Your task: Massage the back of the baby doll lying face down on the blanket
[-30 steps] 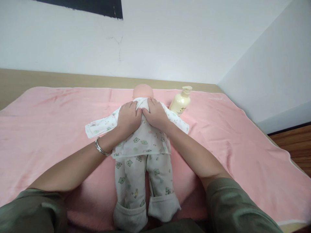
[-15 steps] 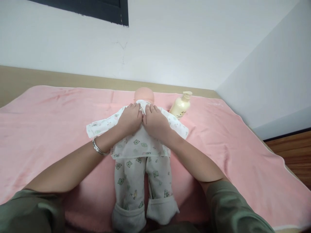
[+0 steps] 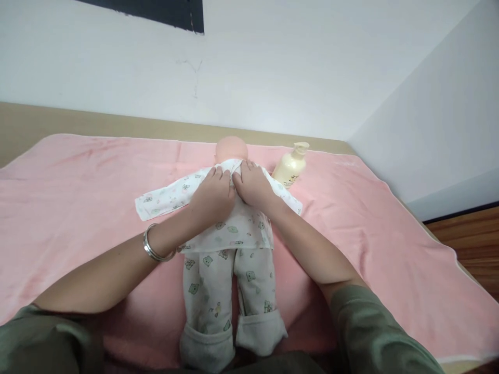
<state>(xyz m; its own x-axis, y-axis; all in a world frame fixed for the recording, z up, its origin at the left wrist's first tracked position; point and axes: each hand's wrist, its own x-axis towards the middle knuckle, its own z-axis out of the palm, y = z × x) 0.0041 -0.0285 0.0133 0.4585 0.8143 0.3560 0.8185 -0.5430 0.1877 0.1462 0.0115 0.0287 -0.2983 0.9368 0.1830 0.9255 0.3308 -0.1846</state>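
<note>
A baby doll with a bald head point(image 3: 232, 149) lies on the pink sheet, its head pointing away from me. It wears a white patterned shirt point(image 3: 230, 238) and matching trousers point(image 3: 216, 291) with turned-up cuffs. My left hand point(image 3: 215, 195) rests on the upper left of the shirt, fingers stretched forward and a silver bangle at the wrist. Beside it, my right hand point(image 3: 255, 184) lies over the upper right, its fingers extended towards the collar and its thumb pointing inward. Both palms are hidden from view.
A cream pump bottle point(image 3: 290, 166) stands just right of the doll's shoulder. The pink sheet point(image 3: 97, 208) covers the bed-like surface, with a beige edge point(image 3: 117, 123) behind it. A white wall point(image 3: 273, 67) rises at the back, and wooden boards point(image 3: 471, 244) show at the right.
My left hand has slid slightly towards me and now sits lower than the right. My right hand has shifted a little right and away from me. The doll and bottle stay put.
</note>
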